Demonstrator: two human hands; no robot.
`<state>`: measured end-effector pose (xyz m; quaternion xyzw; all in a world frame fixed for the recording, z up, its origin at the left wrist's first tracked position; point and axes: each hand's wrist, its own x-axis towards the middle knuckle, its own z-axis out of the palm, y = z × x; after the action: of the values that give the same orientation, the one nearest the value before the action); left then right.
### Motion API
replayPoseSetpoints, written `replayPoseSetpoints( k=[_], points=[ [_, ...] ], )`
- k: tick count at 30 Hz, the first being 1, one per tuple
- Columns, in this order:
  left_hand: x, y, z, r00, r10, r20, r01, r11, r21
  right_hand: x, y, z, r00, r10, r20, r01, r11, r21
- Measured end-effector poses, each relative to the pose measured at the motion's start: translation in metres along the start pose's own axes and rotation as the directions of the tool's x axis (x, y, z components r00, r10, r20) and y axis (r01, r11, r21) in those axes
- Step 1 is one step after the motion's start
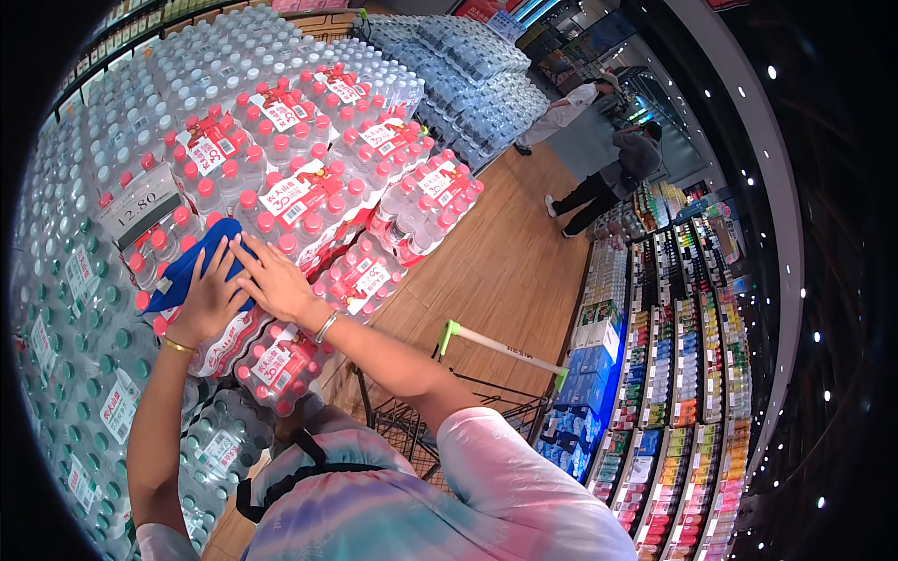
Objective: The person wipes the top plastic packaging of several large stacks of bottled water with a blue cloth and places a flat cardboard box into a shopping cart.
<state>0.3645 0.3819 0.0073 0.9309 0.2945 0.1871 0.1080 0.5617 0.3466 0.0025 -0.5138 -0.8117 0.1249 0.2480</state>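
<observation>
A blue cloth (184,270) lies over red-capped water bottles in shrink-wrapped packs. My left hand (210,291) rests on it with fingers spread, a gold-coloured bangle at the wrist. Beside it, my right hand (277,280) reaches in from the right, its fingertips at the cloth's edge and touching the left hand's fingers; a silver-coloured bangle circles that wrist. Neither hand shows a grip on the cloth. A price sign (138,209) stands just behind the cloth among the bottles. Another red-capped pack (298,193) sits beyond the hands.
Green-capped bottle packs (88,336) are stacked at the left. A wire shopping cart with a pale handle (505,347) stands right of my body. Drink shelves (673,365) line the far side of the wooden floor (491,259). Two people (572,112) (631,165) are farther up the aisle.
</observation>
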Motion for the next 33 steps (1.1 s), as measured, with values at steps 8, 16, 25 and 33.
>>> replayPoseSetpoints(
  k=[8, 16, 25, 33],
  points=[
    [0.011, -0.035, 0.000, 0.993, -0.113, 0.018, 0.113, 0.994, 0.008, 0.044, 0.005, 0.011, 1.000, 0.005, -0.002, -0.005, 0.998, 0.064],
    [-0.037, -0.045, 0.001, 0.972, -0.222, -0.083, 0.232, 0.964, 0.133, 0.066, -0.014, 0.036, 0.985, -0.125, 0.118, 0.146, 0.971, -0.187],
    [-0.097, -0.022, -0.023, 0.937, -0.348, -0.023, 0.341, 0.901, 0.267, 0.051, -0.067, 0.058, 0.967, -0.229, 0.110, 0.241, 0.964, -0.113],
    [-0.110, 0.012, -0.028, 0.947, -0.316, 0.066, 0.293, 0.927, 0.236, 0.015, -0.071, 0.036, 0.942, -0.308, 0.130, 0.323, 0.940, -0.110]
  ],
)
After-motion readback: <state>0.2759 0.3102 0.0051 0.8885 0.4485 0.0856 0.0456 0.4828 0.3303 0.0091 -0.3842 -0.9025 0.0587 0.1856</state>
